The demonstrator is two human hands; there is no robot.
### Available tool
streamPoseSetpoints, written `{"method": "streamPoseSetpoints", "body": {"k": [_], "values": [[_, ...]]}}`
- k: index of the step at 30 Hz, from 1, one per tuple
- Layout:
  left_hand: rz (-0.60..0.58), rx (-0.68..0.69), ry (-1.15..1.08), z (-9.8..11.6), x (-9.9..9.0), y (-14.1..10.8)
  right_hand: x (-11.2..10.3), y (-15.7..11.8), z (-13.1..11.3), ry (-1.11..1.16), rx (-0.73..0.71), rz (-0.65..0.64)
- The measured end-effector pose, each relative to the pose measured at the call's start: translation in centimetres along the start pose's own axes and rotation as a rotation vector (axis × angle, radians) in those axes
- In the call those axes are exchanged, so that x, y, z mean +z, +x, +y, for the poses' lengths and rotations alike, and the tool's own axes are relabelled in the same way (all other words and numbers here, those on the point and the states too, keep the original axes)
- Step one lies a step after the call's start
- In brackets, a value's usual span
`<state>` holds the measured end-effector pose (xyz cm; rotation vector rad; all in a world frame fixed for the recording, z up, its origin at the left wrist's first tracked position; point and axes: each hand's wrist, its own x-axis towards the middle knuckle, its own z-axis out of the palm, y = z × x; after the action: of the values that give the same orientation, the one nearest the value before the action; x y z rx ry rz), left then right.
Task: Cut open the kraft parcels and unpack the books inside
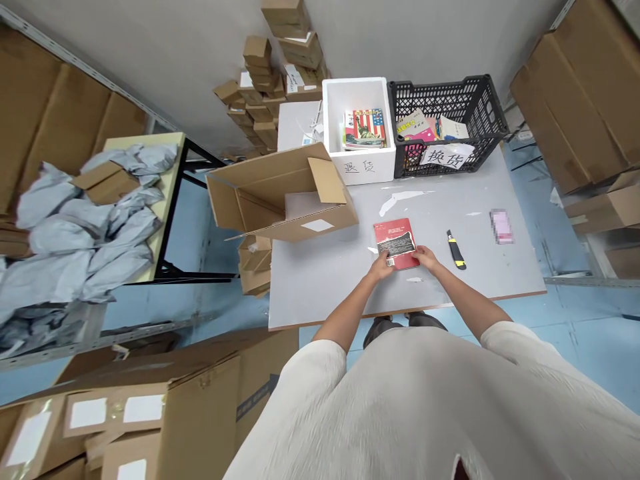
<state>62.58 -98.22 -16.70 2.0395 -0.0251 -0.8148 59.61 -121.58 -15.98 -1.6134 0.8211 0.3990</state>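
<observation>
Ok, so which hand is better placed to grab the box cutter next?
Likely the right hand: it's at the red book's right edge, and the box cutter lies just beyond on that side. The left hand, at the book's lower left, would probably have to reach across.

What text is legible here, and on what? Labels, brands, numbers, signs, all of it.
"退货": front wall of the white foam box.
"换货": paper sign on the black crate.
Too small or blurred to read: print on the red book, covers of the books in the foam box and the books in the crate, and the pixelated pinkish item.
No brand or number is legible.
</observation>
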Motion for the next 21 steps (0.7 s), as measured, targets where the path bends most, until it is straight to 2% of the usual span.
{"method": "streamPoseSetpoints", "body": {"k": [3,9,12,17,21], "values": [[-0.048,-0.059,-0.002,0.2,-0.7,-0.2,-0.3,0.0,-0.3,-0.038,0.029,0.04],[-0.061,-0.055,-0.05,0.2,-1.7,-0.7,-0.1,-0.8,-0.9,-0.019,0.04,-0.01],[-0.071,-0.051,-0.079,0.0,-1.8,-1.0,0.4,-1.5,-1.4,0.023,0.053,0.009],[-0.075,-0.07,-0.188,0.6,-1.9,-1.0,1.1,-2.3,-3.2,-0.027,-0.088,-0.034],[-0.112,-0.034,-0.355,2.8,-2.0,-0.4,1.7,-3.2,-5.3,-0.199,-0.274,0.089]]}}
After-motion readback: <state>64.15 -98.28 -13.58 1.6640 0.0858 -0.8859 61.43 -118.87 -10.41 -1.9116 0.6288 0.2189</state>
